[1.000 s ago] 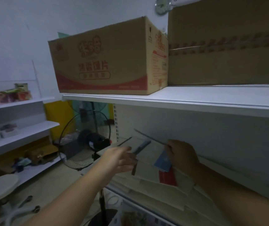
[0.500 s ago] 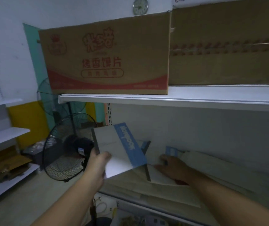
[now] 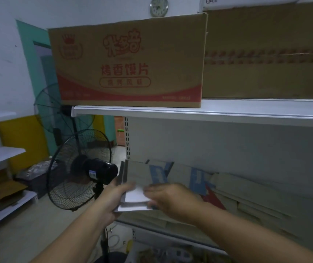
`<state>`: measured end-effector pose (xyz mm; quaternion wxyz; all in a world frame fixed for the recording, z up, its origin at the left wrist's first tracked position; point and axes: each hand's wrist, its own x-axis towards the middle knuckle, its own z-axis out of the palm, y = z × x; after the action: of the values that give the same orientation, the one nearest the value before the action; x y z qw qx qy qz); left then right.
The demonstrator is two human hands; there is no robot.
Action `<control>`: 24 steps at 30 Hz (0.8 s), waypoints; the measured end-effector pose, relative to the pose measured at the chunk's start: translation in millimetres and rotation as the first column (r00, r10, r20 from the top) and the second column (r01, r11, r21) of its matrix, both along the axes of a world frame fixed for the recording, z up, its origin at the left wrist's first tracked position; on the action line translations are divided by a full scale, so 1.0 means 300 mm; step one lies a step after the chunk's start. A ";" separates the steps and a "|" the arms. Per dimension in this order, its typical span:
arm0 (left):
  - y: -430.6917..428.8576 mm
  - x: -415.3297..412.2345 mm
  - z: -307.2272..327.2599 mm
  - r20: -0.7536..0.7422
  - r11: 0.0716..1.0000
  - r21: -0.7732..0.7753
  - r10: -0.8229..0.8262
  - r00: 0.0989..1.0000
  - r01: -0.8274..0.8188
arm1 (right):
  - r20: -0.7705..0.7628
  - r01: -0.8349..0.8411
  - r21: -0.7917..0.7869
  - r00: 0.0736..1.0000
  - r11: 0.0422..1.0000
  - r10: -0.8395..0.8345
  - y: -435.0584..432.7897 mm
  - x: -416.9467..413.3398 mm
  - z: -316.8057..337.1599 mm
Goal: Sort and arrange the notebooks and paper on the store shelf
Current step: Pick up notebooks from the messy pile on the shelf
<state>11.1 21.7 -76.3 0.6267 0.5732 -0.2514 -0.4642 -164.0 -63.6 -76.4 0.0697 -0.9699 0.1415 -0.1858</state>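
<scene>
On the upper shelf (image 3: 227, 112) of the white store rack stand two closed cardboard cartons side by side and touching. The plain brown carton (image 3: 265, 59) is on the right and the printed carton (image 3: 125, 61), with red lettering and a red band, is on the left. What they hold cannot be seen.

Left of the rack, a black floor fan (image 3: 79, 173) stands on the floor, with a second fan (image 3: 57, 111) behind and above it.

On the lower shelf (image 3: 170, 232), beige paper sheets (image 3: 246, 196) lie overlapped and slanting toward the back panel. Blue-banded notebooks (image 3: 197, 177) lean among them, beside a cover with a red corner (image 3: 214, 202).

At the left end of this shelf, one pale notebook (image 3: 136, 175) is held upright just in front of the pile. The left hand (image 3: 114, 198) grips its left edge, thumb across the front cover and fingers behind. The right hand (image 3: 170, 198) touches its lower right part, fingers on the cover. It is blurred, so I cannot tell whether it pinches or only rests there.

A small wall clock (image 3: 159, 6) hangs above the printed carton.
</scene>
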 end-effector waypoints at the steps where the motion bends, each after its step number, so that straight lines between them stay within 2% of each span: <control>1: 0.005 0.007 -0.011 0.000 1.000 -0.015 0.000 1.000 0.000 | -0.008 -0.016 -0.022 1.000 1.000 0.016 0.001 0.006 0.003; 2: 0.010 0.022 -0.023 -0.002 1.000 -0.026 0.002 1.000 -0.002 | -0.002 0.005 -0.016 1.000 1.000 -0.005 -0.034 0.006 -0.010; 4: 0.026 0.048 -0.029 -0.016 0.998 -0.066 0.006 1.000 -0.007 | 0.031 0.185 -0.047 0.983 0.982 -0.183 -0.148 -0.014 -0.058; 7: 0.055 0.089 -0.030 -0.049 0.996 -0.093 0.012 0.999 -0.017 | -0.124 0.469 -0.088 0.870 0.879 -0.477 -0.286 -0.080 -0.120; 10: 0.062 0.107 -0.035 -0.040 0.995 -0.096 0.025 0.999 -0.029 | -0.142 0.447 -0.122 0.876 0.886 -0.461 -0.316 -0.111 -0.160; 13: 0.059 0.098 -0.029 -0.049 0.994 -0.105 0.036 0.998 -0.041 | 0.007 0.558 -0.025 0.830 0.830 -0.558 -0.292 -0.121 -0.137; 15: 0.062 0.080 -0.010 -0.034 0.993 -0.107 0.046 0.998 -0.050 | 0.258 0.634 -0.016 0.749 0.773 -0.610 -0.271 -0.132 -0.085; 17: 0.058 0.050 0.019 0.009 0.993 -0.109 0.053 0.999 -0.051 | 0.449 0.669 -0.078 0.685 0.739 -0.573 -0.207 -0.139 0.009; 20: 0.033 -0.050 0.093 0.077 0.990 -0.144 0.022 0.997 -0.011 | 0.622 0.558 -0.280 0.725 0.781 -0.296 -0.085 -0.140 0.116; 22: 0.011 -0.142 0.125 0.114 0.984 -0.177 0.019 0.993 0.001 | 0.613 0.439 -0.423 0.783 0.793 -0.107 -0.024 -0.160 0.129; 24: -0.008 -0.241 0.144 0.136 0.989 -0.143 -0.007 0.991 0.027 | 0.507 0.327 -0.481 0.861 0.813 -0.046 0.002 -0.222 0.107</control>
<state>-61.2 19.5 -33.1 0.6442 0.5542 -0.3312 -0.4101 -230.7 -63.0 -44.2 -0.1997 -0.8532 0.1581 -0.4552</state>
